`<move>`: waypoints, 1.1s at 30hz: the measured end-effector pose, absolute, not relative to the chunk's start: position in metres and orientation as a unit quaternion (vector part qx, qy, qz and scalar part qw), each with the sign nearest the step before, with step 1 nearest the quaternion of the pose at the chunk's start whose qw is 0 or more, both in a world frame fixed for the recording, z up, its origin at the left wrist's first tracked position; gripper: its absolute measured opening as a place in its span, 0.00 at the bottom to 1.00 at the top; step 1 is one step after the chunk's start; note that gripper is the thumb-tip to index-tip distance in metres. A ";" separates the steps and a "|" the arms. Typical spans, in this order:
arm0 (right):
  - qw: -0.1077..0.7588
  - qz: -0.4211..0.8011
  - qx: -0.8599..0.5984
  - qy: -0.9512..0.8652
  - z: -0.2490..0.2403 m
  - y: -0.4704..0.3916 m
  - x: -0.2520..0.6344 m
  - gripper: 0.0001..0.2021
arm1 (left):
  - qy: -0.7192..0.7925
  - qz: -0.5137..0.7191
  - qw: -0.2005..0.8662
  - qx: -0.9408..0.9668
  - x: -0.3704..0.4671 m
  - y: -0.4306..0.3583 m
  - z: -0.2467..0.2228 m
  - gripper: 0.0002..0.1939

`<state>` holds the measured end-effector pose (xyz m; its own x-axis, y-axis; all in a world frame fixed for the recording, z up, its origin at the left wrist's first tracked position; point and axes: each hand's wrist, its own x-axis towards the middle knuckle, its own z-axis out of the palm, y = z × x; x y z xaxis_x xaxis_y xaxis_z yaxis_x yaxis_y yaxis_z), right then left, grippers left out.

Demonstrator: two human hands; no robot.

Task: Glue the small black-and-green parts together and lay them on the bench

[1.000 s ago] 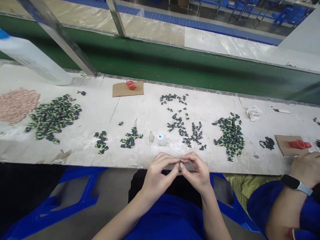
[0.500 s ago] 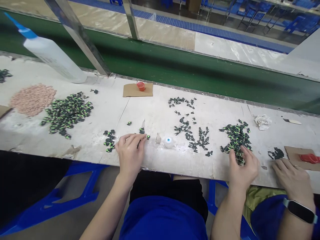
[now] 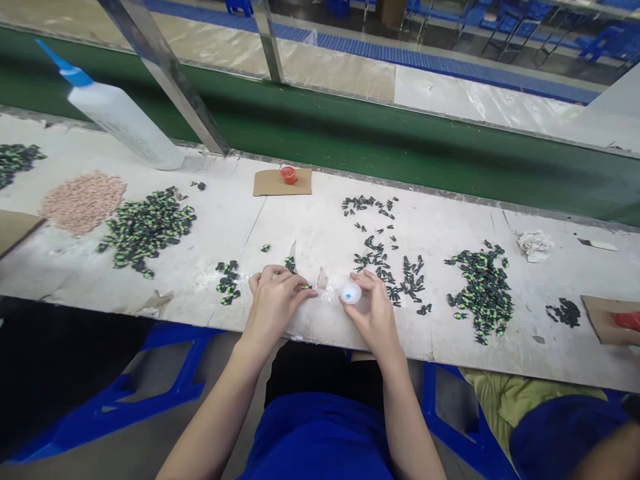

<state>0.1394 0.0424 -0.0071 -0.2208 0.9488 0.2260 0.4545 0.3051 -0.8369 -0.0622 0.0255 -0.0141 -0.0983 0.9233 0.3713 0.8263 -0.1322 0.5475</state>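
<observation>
My left hand [image 3: 276, 297] is closed in a pinch on a small black-and-green piece [image 3: 307, 287], partly hidden by the fingertips. My right hand [image 3: 373, 308] has its thumb and fingers around a small, round white bottle with a blue tip [image 3: 351, 292], seen from above at the table's front. Between the two hands lies a greyish scrap [image 3: 323, 278]. Just beyond my left fingers sits another black-and-green piece [image 3: 290, 264]. A small cluster of such pieces [image 3: 228, 283] lies left of that hand. Slim dark pieces [image 3: 413, 279] are scattered right of my right hand.
Bigger piles of black-and-green pieces [image 3: 147, 227] lie left and right [image 3: 483, 290], beside a pink heap [image 3: 85, 200]. A large white squeeze bottle [image 3: 127, 127] leans at the back left. A red cup [image 3: 288, 175] stands on cardboard [image 3: 261, 183]. A co-worker's arm [image 3: 613, 453] shows at lower right.
My right hand has come left from the right-hand pile and taken hold of the white bottle. My left hand has shifted slightly right. The co-worker's hand has left the small dark pile.
</observation>
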 end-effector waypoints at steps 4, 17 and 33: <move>0.406 0.395 -0.520 -0.639 0.002 0.032 0.158 0.13 | 0.645 0.355 0.091 0.670 -0.049 0.014 -0.014 0.09; 0.471 0.400 -0.582 -0.529 0.001 0.023 0.158 0.12 | 0.618 0.426 0.201 0.630 -0.034 -0.007 -0.021 0.10; 0.404 0.396 -0.605 -0.561 -0.002 0.024 0.158 0.16 | 0.610 0.444 0.177 0.632 -0.031 -0.005 -0.026 0.06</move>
